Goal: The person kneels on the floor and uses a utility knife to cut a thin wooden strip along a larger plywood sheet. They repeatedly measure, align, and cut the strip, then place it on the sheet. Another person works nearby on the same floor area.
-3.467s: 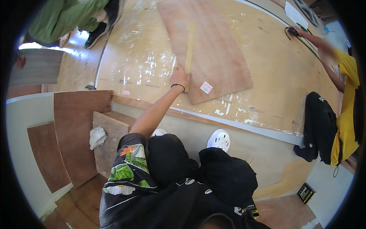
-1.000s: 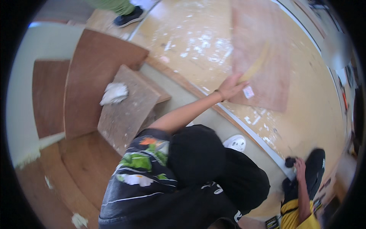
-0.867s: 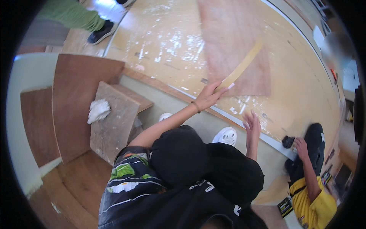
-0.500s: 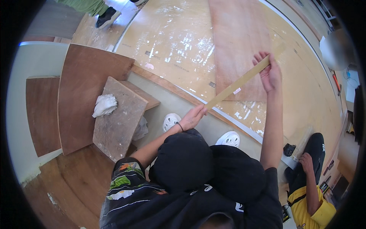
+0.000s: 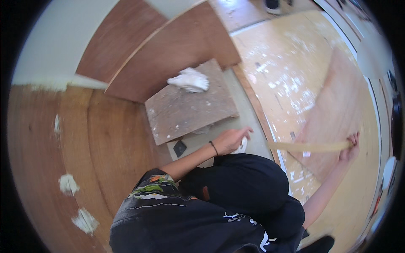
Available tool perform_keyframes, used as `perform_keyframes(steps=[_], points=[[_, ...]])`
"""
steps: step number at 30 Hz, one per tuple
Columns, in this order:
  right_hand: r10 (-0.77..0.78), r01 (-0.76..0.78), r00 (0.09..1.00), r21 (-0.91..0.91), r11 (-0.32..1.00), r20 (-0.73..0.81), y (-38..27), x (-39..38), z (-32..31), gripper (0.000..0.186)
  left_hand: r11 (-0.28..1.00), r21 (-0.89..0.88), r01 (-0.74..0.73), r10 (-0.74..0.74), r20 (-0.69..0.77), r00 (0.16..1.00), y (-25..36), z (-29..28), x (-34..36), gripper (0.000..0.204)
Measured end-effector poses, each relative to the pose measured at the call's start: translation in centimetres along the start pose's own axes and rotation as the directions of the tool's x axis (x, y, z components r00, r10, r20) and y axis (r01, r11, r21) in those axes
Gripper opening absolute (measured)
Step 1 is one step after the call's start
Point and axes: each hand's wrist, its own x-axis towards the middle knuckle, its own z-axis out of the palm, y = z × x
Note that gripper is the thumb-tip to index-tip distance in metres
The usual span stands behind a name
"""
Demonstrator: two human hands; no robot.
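My right hand grips one end of a thin, pale yellow strip, which lies across a reddish plywood sheet on the tan, paint-flecked board. My left hand hovers above my bent knees with its fingers apart, holding nothing, short of the strip's free end. A small white label shows on the sheet just below the strip.
Two curved plywood panels lean on the white wall at upper left. A worn board bears a crumpled white cloth. A dark square object sits by it. Another person's shoe is at the top; a dark leg at lower right.
The strip passed from my left hand into both hands; now my left hand has let go and my right grips it. My view has swung left, and the co-worker in yellow is out of view.
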Motion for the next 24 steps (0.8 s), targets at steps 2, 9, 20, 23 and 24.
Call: perform_keyframes(steps=[2, 9, 20, 23, 24], points=[[0.119, -0.121, 0.984, 0.004, 0.993, 0.135, -0.9, 2.4, -4.0, 0.031, 0.994, -0.002, 0.109, -0.102, -0.358, 0.928, -1.3, -2.8, -2.7, 0.037], [-0.695, -0.726, 0.515, -0.687, -0.042, -0.502, 11.1, -0.2, -8.3, 0.069, 0.946, -0.059, 0.318, -0.008, -0.987, -0.158, -11.2, -18.2, -17.6, 0.022], [-0.751, -0.772, 0.555, -0.559, -0.303, -0.358, 24.7, -27.9, 10.2, 0.051, 0.793, 0.354, -0.496, 0.503, -0.84, 0.204, -4.7, -11.7, 2.4, 0.033], [-0.841, -0.879, 0.385, -0.429, -0.208, -0.381, 27.5, -34.3, 12.3, 0.044, 0.753, 0.073, -0.654, 0.584, -0.532, 0.614, 0.8, -4.2, 12.7, 0.034], [-0.857, -0.903, 0.338, -0.389, -0.18, -0.388, 28.0, -36.0, 12.9, 0.042, 0.708, 0.074, -0.702, 0.664, -0.407, 0.627, 2.6, -2.4, 15.2, 0.034]])
